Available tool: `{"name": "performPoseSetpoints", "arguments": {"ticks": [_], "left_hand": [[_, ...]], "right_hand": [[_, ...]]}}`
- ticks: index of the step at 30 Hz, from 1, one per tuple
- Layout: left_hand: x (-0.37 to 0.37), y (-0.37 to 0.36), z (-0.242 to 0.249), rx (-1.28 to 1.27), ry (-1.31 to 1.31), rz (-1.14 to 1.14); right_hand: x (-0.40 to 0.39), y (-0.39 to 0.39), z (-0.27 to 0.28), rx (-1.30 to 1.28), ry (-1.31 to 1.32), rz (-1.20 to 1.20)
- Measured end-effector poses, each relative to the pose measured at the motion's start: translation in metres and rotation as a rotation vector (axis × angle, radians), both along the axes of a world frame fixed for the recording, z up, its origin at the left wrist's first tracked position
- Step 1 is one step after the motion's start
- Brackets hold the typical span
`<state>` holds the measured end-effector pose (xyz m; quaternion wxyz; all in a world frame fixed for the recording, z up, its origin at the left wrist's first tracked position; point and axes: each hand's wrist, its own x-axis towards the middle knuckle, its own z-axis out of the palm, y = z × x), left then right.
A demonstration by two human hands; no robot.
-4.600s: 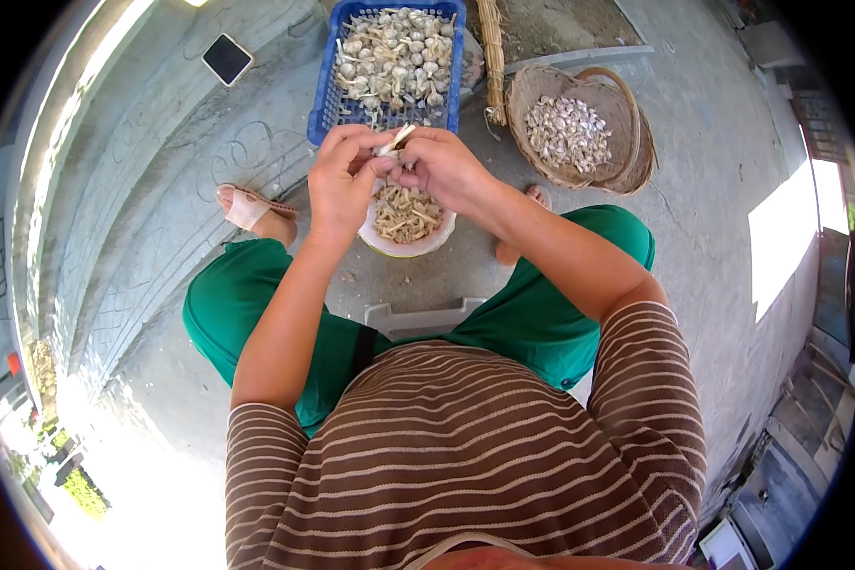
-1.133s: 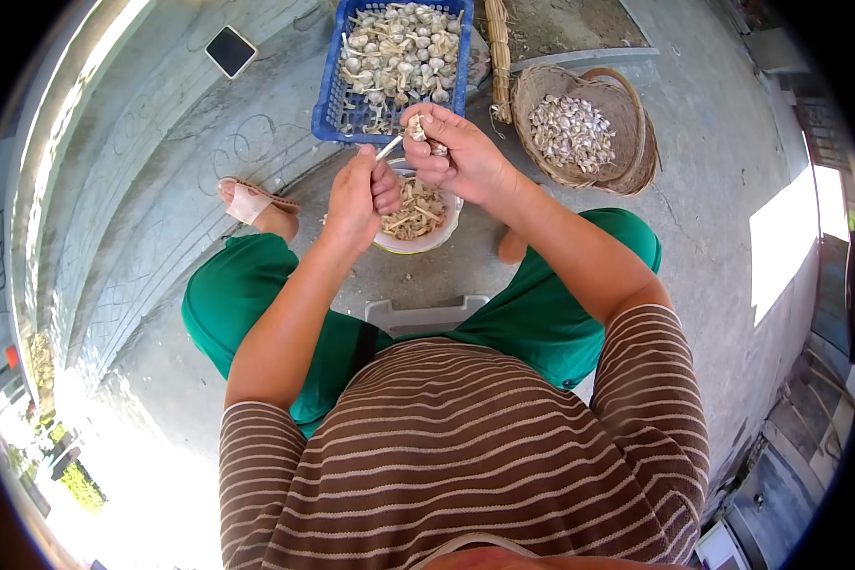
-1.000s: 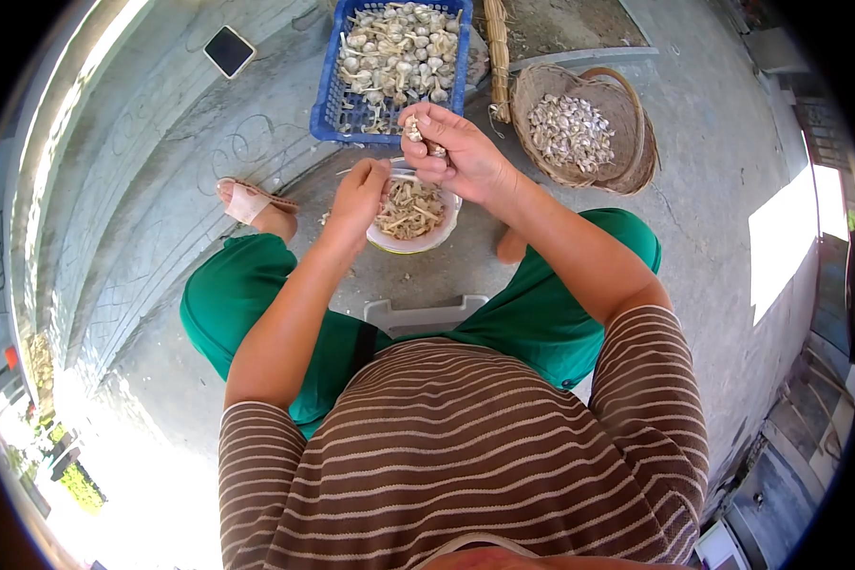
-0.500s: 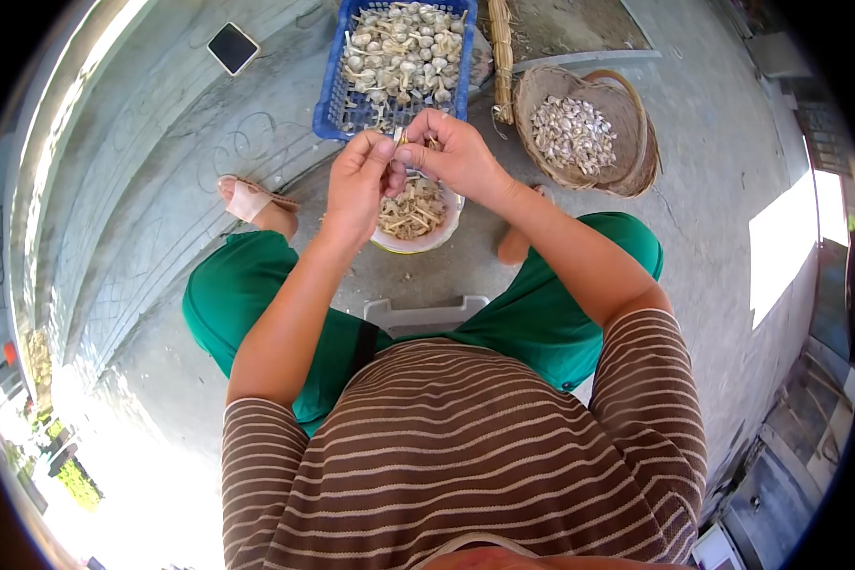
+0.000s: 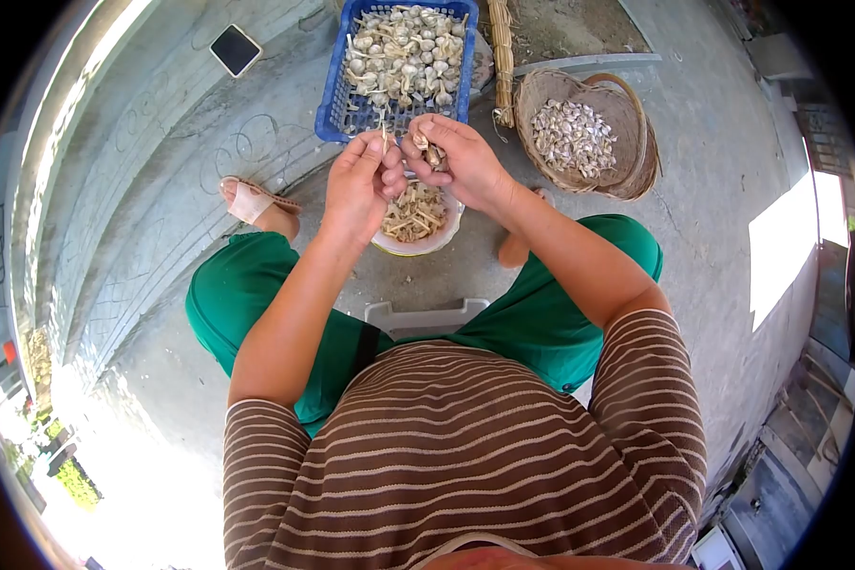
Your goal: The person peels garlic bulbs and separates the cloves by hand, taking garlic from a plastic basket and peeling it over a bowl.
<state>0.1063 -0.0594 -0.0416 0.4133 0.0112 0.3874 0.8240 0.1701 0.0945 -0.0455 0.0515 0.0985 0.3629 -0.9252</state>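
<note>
Concrete flr (image 5: 703, 209) is carrying crate (image 5: 329, 119) & bowl (image 5: 410, 250), w/ L hand (image 5: 359, 183) by crate's near edge pinching a stalk (image 5: 384, 131), R hand (image 5: 465, 161) half-curled, cradling cloves (image 5: 434, 158), ideally w/o squeezing.

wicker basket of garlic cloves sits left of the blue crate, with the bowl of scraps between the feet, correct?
Wrong side: the head view shows the wicker basket of garlic cloves right of the blue crate; the bowl of scraps is between the feet.

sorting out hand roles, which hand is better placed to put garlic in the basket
Right hand, probably: it holds garlic and is nearer the basket; the left hand pinches a pale scrap.
</note>
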Motion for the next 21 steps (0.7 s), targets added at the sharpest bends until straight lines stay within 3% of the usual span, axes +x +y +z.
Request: {"name": "performPoseSetpoints", "arguments": {"ticks": [8, 10, 13, 20, 21], "left_hand": [[0.003, 0.006, 0.005, -0.2, 0.173, 0.02], [0.005, 0.007, 0.005, -0.258, 0.266, 0.0], [0.008, 0.007, 0.004, -0.338, 0.357, -0.022], [0.002, -0.001, -0.004, -0.15, 0.005, -0.144], [0.001, -0.002, -0.003, -0.129, -0.043, -0.163]], "right_hand": [[-0.002, 0.002, 0.0, 0.055, -0.017, -0.06], [-0.003, -0.001, -0.005, 0.483, 0.088, -0.051], [-0.003, 0.0, -0.011, 0.662, 0.064, -0.032], [-0.004, 0.003, -0.033, 0.66, 0.055, -0.032], [-0.004, 0.002, -0.035, 0.767, 0.114, -0.09]]}}
